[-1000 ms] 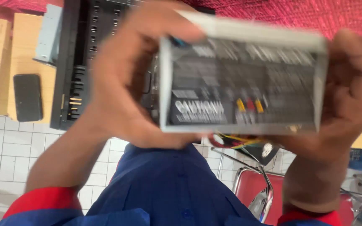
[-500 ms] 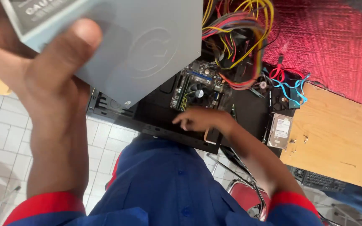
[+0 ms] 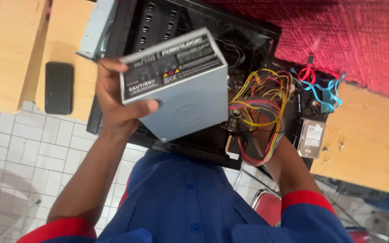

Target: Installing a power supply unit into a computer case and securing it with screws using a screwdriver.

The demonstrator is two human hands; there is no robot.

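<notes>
My left hand point(image 3: 115, 101) grips a grey metal power supply box point(image 3: 181, 90) by its labelled end and holds it tilted above an open black computer case point(image 3: 158, 27). A bundle of yellow, red and black cables point(image 3: 262, 103) hangs from the box's far side down into the case. My right hand point(image 3: 260, 135) reaches into that bundle at the case's near edge. The wires mostly hide its fingers, so its grip cannot be made out.
A bare hard drive point(image 3: 311, 137) lies right of the case, with blue and red flat cables point(image 3: 320, 85) behind it. A black phone point(image 3: 59, 87) rests on the wooden table point(image 3: 370, 139). A grey metal panel point(image 3: 96, 29) lies at the left, and a red mat point(image 3: 338, 31) at the back.
A second ago both hands held the box close to the camera. My right hand let go and went down to the case, and is now among the cables. My left hand alone holds the box.
</notes>
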